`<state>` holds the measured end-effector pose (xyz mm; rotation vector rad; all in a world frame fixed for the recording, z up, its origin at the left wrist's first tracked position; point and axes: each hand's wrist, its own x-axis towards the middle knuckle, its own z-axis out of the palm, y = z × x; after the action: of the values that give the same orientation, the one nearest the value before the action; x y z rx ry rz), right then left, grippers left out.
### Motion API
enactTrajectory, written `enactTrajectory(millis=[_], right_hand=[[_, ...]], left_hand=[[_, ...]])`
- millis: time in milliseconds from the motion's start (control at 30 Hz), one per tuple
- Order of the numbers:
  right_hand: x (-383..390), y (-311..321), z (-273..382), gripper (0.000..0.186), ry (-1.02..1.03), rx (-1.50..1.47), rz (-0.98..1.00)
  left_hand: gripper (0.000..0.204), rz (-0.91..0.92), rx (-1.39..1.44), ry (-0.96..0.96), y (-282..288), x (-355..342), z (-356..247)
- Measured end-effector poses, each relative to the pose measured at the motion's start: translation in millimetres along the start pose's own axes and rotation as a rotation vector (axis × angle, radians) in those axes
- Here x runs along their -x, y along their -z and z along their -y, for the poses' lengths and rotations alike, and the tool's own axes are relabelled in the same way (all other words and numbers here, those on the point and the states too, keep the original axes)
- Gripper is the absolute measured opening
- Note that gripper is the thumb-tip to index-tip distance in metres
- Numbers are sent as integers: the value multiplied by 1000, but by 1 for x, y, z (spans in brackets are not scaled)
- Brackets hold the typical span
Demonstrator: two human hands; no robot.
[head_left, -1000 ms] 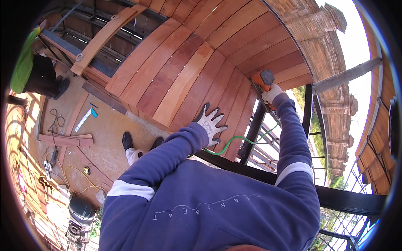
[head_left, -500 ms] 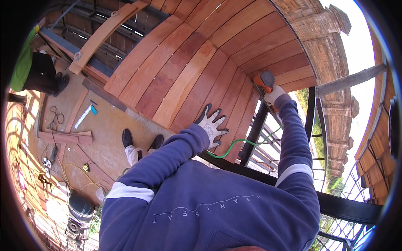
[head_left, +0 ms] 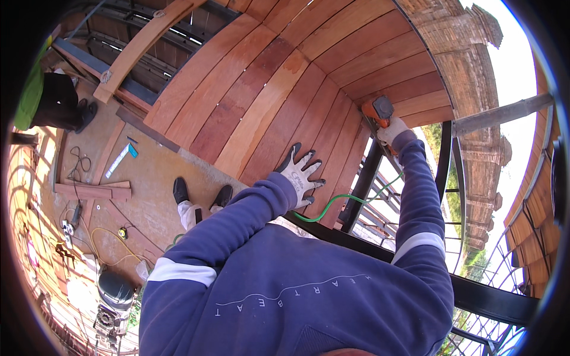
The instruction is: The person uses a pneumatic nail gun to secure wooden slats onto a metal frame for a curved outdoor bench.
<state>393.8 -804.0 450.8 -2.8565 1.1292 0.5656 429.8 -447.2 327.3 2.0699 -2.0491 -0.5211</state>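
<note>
One orange power tool (head_left: 377,110) sits at the reddish deck boards' (head_left: 255,113) right edge, gripped by the gloved right hand (head_left: 390,132) (green hose (head_left: 347,199) trailing), while the left hand (head_left: 301,174) presses spread flat on the planks.

Both arms, in blue sleeves, reach out far ahead. The gloved left hand (head_left: 301,176) lies flat, palm down, fingers spread wide. The gloved right hand (head_left: 390,132), farther out and to the right, is closed in a fist-like grip, arm nearly straight.
</note>
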Motion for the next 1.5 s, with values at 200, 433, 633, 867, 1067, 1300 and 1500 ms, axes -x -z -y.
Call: enactTrajectory(millis=[200, 433, 633, 867, 1067, 1300, 1500], right_hand=[[9, 14, 20, 34, -5, -111, 38], [10, 17, 24, 33, -11, -123, 70], [9, 15, 21, 34, -58, -85, 72], [-11, 2, -2, 32, -26, -21, 39], [-18, -2, -10, 31, -62, -19, 65], [-14, 1, -1, 30, -42, -54, 50], [-12, 3, -7, 37, -11, -90, 5]], left_hand=[[63, -8, 11, 11, -1, 0, 1], [62, -36, 11, 5, -5, 0, 2], [62, -24, 4, 1, -1, 1, 2], [62, -23, -9, 5, -1, 0, 2], [61, -20, -21, -3, -4, 0, 2], [62, -15, -9, 13, -2, 0, 2], [61, -30, -21, 6, -1, 1, 0]])
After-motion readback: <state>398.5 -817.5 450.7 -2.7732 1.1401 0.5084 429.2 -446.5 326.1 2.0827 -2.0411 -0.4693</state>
